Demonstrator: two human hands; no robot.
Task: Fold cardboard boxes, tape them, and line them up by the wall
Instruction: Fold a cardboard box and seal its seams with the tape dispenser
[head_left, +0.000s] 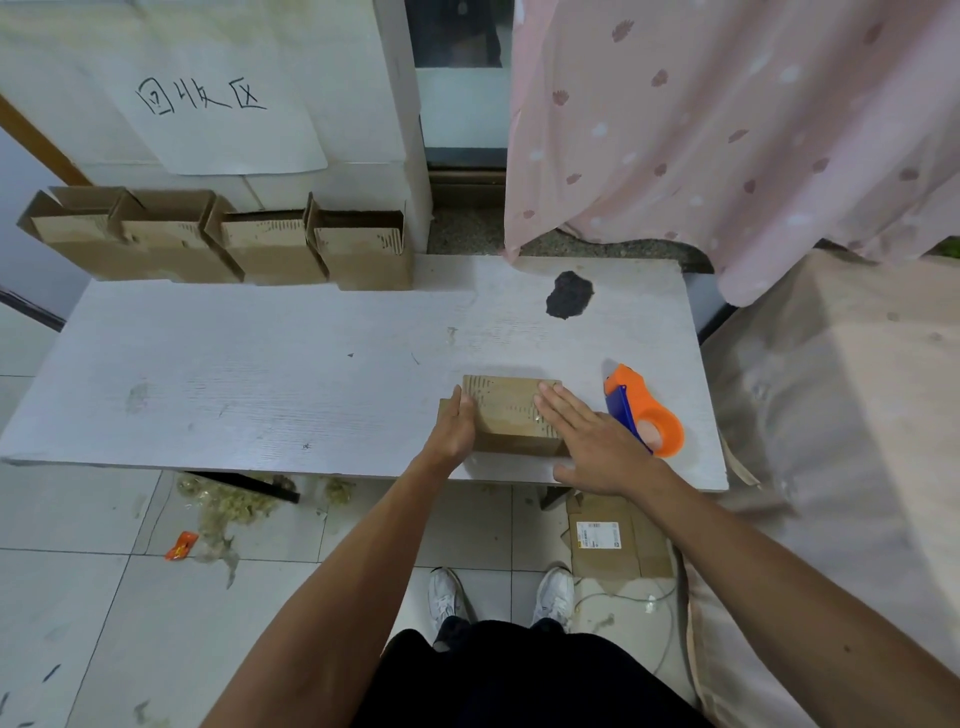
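Note:
A small brown cardboard box (506, 410) sits on the white table (260, 374) near its front edge. My left hand (454, 428) presses flat against the box's left side. With fingers straight, my right hand (587, 441) lies flat on the box's top right part. An orange and blue tape dispenser (644, 410) lies on the table just right of my right hand. Several folded boxes (223, 239) stand in a row against the white wall at the table's far left.
A dark patch (569, 294) marks the table's far right part. A pink curtain (727, 130) hangs at the back right. On the tiled floor under the table lie flattened cardboard (618, 540), scraps of tape (228, 504) and an orange wrapper (181, 545).

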